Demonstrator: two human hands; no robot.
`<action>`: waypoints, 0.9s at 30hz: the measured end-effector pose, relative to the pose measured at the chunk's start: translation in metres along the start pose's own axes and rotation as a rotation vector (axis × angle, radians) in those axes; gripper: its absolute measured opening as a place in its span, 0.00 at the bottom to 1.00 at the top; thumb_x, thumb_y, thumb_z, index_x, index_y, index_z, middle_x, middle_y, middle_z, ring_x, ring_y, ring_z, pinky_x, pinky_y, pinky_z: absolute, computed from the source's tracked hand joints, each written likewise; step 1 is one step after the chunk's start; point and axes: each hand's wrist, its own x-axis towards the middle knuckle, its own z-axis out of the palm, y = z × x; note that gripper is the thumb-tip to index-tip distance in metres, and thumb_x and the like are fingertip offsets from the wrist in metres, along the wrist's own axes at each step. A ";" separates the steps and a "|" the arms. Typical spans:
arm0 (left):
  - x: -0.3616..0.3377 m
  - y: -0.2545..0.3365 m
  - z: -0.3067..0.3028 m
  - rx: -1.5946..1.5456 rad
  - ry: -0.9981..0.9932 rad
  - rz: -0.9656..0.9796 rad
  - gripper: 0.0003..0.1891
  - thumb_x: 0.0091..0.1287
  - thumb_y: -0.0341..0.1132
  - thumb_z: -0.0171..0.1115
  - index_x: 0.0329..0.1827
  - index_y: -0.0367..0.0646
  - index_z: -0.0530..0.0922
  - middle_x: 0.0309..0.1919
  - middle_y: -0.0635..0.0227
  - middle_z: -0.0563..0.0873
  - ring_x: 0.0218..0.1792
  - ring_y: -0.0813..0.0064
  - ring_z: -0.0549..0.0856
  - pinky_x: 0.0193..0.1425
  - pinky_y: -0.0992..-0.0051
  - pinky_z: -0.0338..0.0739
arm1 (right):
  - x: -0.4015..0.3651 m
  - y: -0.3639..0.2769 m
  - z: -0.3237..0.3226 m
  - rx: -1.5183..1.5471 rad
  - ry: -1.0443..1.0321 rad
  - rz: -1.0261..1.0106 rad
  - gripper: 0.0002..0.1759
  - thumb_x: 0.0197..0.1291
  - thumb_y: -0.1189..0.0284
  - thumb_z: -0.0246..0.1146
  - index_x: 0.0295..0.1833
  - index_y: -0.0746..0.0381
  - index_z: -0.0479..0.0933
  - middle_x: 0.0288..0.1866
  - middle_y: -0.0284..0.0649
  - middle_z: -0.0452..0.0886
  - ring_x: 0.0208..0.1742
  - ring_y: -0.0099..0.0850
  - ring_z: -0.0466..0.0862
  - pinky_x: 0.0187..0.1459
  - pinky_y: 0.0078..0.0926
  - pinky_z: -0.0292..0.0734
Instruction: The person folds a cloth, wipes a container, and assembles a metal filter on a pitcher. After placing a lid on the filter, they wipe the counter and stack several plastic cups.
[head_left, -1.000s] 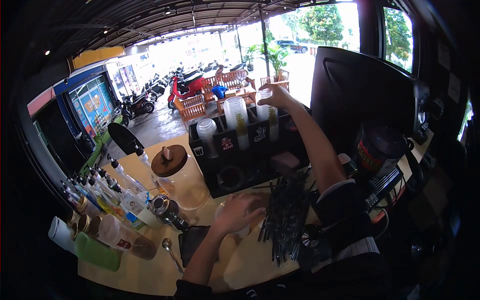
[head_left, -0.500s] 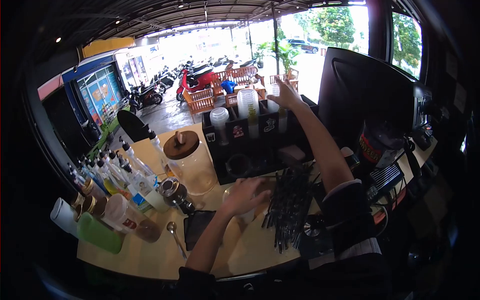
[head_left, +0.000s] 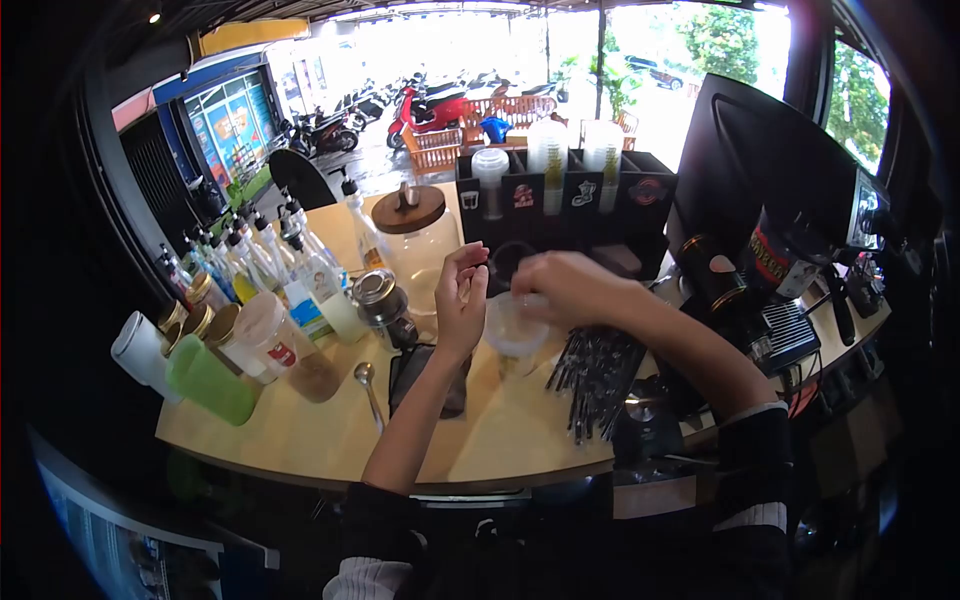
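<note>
A clear plastic cup [head_left: 515, 335] stands on the wooden counter between my two hands. My left hand [head_left: 463, 305] is upright at the cup's left side, its fingers apart and slightly curled, with nothing in it. Over the cup's right rim hangs my right hand [head_left: 565, 288], fingers bent downward and blurred; whether they hold anything cannot be made out. Just right of the cup lies a pile of black wrapped straws [head_left: 595, 380]. Left of it, a black cloth or pouch [head_left: 428, 380] lies near a metal spoon [head_left: 368, 390].
A black organizer [head_left: 640, 190] with stacked cups [head_left: 547, 160] stands at the back. At the left are pump bottles [head_left: 265, 255], a green container [head_left: 210, 380] and a wooden-lidded jar [head_left: 410, 245]. A large black monitor [head_left: 745, 150] and a coffee grinder-like device stand right.
My right hand has come down from the cup stacks in the organizer to the cup on the counter. My left hand has turned upright beside that cup. The view has shifted.
</note>
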 end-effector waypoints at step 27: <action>-0.057 -0.025 -0.019 0.087 -0.489 -0.277 0.43 0.40 0.37 0.79 0.63 0.41 0.67 0.56 0.61 0.78 0.60 0.66 0.76 0.66 0.67 0.67 | -0.015 -0.024 0.055 -0.005 -0.246 0.078 0.12 0.48 0.72 0.64 0.38 0.68 0.76 0.30 0.53 0.81 0.36 0.51 0.82 0.40 0.44 0.77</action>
